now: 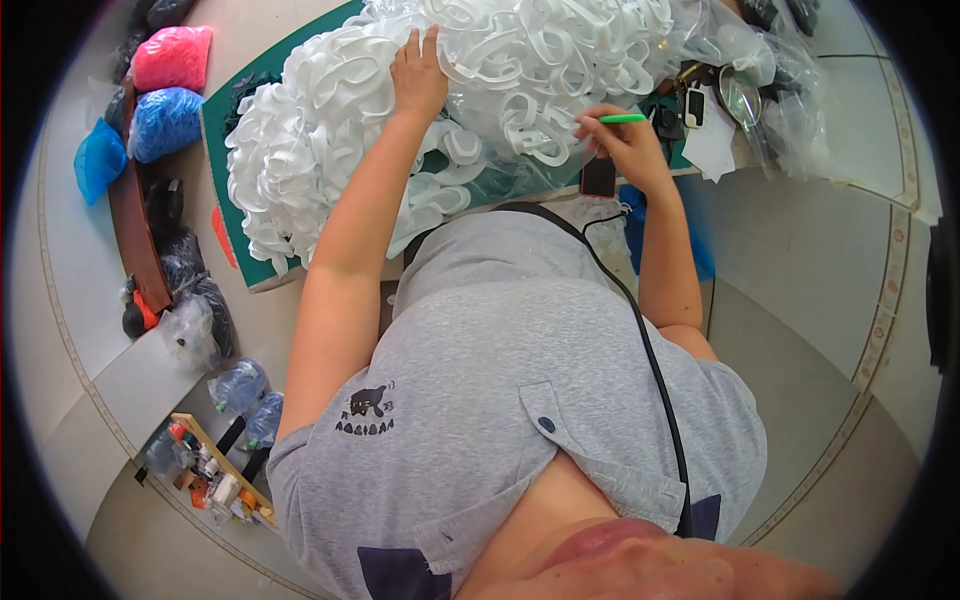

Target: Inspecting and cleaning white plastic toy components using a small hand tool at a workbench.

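Observation:
A large heap of white looped strips point(330, 130) covers most of the green-topped table point(262, 270) in front of me. My left hand point(418, 78) rests on the heap with its fingers stretched out, and I see nothing gripped in it. My right hand point(630, 145) is closed around a slim bright-green tool point(622, 118) like a pen or small-handled cutter; its working tip is too small to make out. Beside that hand, several white loops point(535, 130) lie on a clear plastic bag point(500, 180) near the table's front edge.
A dark phone point(598, 180) lies below my right hand. To the right are a white paper point(708, 140), small dark items and clear bags point(795, 110). Pink point(172, 58) and blue bags point(168, 125) sit on the left. A black cable point(650, 345) runs down my front.

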Demonstrator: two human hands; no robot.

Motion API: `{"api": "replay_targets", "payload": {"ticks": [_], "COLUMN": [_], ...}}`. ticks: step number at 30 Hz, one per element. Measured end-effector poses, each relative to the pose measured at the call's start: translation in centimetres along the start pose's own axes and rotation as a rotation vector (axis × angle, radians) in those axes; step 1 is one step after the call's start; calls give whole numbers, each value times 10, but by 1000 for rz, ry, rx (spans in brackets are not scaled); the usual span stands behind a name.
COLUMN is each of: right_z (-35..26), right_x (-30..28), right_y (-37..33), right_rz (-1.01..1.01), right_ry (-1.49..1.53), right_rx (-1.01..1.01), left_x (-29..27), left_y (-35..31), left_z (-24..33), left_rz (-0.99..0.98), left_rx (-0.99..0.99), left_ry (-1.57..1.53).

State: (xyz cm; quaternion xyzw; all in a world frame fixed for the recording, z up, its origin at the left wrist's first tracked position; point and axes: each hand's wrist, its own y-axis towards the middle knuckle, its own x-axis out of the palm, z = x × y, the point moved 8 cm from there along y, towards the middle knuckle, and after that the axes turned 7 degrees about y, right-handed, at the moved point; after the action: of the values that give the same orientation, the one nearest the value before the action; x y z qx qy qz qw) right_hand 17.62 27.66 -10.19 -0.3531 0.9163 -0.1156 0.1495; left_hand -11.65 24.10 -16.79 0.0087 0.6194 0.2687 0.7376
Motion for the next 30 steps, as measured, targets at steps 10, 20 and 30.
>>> {"api": "replay_targets", "payload": {"ticks": [10, 20, 30], "right_z": [3, -22, -91], "right_x": [125, 105, 49], "right_y": [83, 141, 136], "right_rz": [-226, 90, 549], "right_ry": [-438, -914, -618], "right_rx": [-678, -915, -959], "left_x": [-23, 1, -64], "left_y": [-30, -142, -132], "left_z": [-13, 48, 22], "left_rz": [-219, -120, 112], "left_rx": [-419, 469, 186], "left_ry": [-480, 152, -337]}}
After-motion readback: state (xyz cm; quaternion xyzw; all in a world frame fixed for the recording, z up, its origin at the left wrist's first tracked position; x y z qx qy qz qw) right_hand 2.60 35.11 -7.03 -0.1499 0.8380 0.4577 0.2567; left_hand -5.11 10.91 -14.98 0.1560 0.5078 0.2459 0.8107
